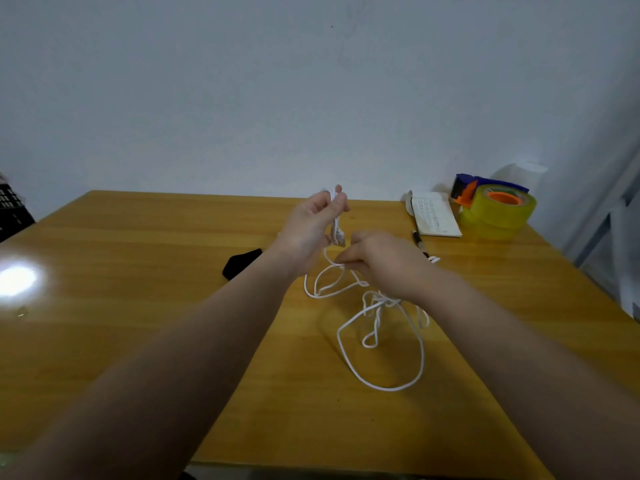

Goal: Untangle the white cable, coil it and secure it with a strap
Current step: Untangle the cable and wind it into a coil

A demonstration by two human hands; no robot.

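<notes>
A thin white cable (381, 386) lies in loose tangled loops on the wooden table (138, 271), with a knotted bunch under my right wrist. My left hand (311, 223) is raised above the table and pinches a folded end of the cable, whose plug hangs just below the fingers. My right hand (384, 265) is lower and to the right, pinching a strand of the same cable between thumb and fingers. A black strap (242, 263) lies flat on the table, partly hidden behind my left forearm.
At the back right stand a yellow tape roll in a purple and orange dispenser (495, 206) and a small white notebook (434, 214). A black pen (419, 242) lies beside the notebook. A dark crate (12, 206) sits off the table's left edge. The wall is close behind.
</notes>
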